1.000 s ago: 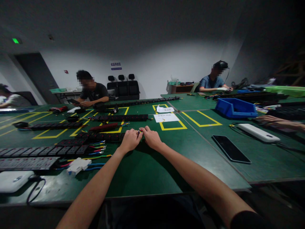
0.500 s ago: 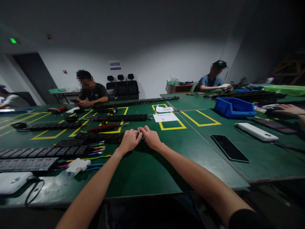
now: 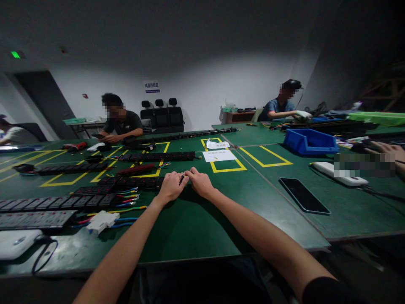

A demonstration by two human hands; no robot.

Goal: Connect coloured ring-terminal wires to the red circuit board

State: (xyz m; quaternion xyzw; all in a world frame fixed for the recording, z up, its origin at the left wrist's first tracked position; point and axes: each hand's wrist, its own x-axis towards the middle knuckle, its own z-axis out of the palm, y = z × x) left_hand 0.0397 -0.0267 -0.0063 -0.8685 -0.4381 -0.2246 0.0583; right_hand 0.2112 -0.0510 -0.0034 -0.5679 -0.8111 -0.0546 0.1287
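My left hand (image 3: 171, 186) and my right hand (image 3: 199, 183) meet over the green table, fingers pinched together. Between their fingertips are small wire ends (image 3: 182, 177); the fingers cover most of them. A black power strip (image 3: 136, 182) lies flat, its right end running up to my left hand. Just behind it is a dark red strip (image 3: 134, 169) with thin coloured leads. Nearer and to the left, other power strips (image 3: 57, 202) show coloured wires with ring terminals (image 3: 134, 196). A white circuit breaker (image 3: 103, 221) with blue wires sits in front of these.
To the right lie a phone (image 3: 303, 195), a white power bank (image 3: 338, 174) and a blue bin (image 3: 311, 142). White paper (image 3: 220, 156) lies beyond my hands. Another white power bank (image 3: 20, 244) is at the near left. Co-workers sit across the table; another person's hand (image 3: 387, 151) shows at right.
My hands stay together at the same place, with only a slight shift of the fingertips over the wires. The seated person at the far right has moved a gloved hand slightly.
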